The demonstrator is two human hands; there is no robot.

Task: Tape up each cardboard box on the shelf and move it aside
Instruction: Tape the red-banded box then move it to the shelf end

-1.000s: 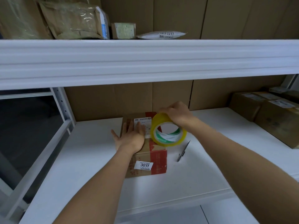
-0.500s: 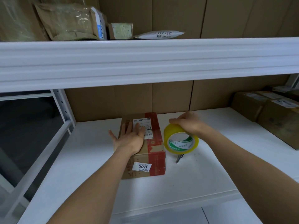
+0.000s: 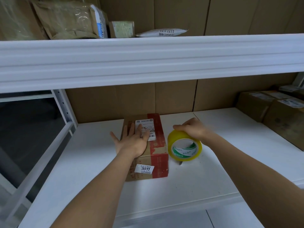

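Where the white shelf (image 3: 92, 170) carries the work, items stand as follows.
Cardboard box (image 3: 158, 155): brown with a red band, white address label on top, sticker reading 3011 on its near face; sits mid-shelf, near the back panel.
Left hand (image 3: 131, 142): flat on the box top, fingers straight and spread wide, partly over the label.
Right hand (image 3: 191, 129): fingers curled over the top of the tape roll, gripping it.
Tape roll (image 3: 185, 146): yellow, white-and-green core, on edge just right of the box.
Pen (image 3: 180, 163): only the tip visible under the roll.
Other boxes (image 3: 278, 119): far right, well apart.
Upper shelf (image 3: 148, 60): padded mailers (image 3: 69, 20), small packets.
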